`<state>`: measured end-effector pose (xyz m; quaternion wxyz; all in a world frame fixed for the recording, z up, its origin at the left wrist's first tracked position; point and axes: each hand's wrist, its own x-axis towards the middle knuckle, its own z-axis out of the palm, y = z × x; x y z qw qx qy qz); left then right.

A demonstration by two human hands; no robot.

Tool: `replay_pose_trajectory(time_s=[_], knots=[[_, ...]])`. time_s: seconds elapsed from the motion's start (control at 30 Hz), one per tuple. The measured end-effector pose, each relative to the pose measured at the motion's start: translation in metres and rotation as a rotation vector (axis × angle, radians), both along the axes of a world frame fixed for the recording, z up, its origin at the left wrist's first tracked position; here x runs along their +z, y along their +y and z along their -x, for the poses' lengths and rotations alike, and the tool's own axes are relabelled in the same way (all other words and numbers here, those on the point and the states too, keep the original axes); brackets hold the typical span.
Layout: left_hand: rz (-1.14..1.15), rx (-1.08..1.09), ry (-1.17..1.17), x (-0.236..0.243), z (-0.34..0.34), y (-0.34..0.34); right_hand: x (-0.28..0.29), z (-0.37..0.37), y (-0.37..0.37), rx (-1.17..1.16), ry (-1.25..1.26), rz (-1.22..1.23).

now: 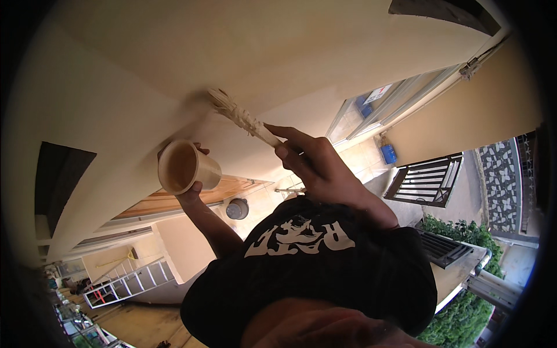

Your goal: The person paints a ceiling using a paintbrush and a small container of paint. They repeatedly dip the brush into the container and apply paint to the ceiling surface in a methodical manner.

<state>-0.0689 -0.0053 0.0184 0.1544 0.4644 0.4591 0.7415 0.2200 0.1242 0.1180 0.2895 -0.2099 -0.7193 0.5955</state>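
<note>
Two hands: bristly brush (241, 119), round cup (184, 167).

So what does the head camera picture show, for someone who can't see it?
A person's right hand presses a paint-caked brush against a cream wall. Their left hand holds up a cup of cream paint beside it. A ladder lies far below.

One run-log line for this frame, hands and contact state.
left hand: holds paint cup | right hand: grips paintbrush | bristles on cream wall | ladder below
</note>
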Motion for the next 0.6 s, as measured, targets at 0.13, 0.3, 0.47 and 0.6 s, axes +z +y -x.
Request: replay_pose_trajectory(time_s=[0.13, 0.3, 0.47, 0.6], knots=[[0.004, 0.052, 0.055, 0.002, -0.001, -0.013, 0.018, -0.021, 0.050, -0.036, 0.062, 0.307], [0.021, 0.078, -0.001, -0.006, -0.007, -0.038, 0.046, -0.102, 0.079, -0.374, 0.052, 0.187], [0.044, 0.070, -0.048, -0.011, -0.017, -0.030, 0.044, -0.087, 0.057, -0.818, 0.012, -0.445], [0.074, 0.024, 0.015, -0.010, -0.012, -0.028, -0.010, 0.011, 0.034, -0.841, -0.069, -0.849]])
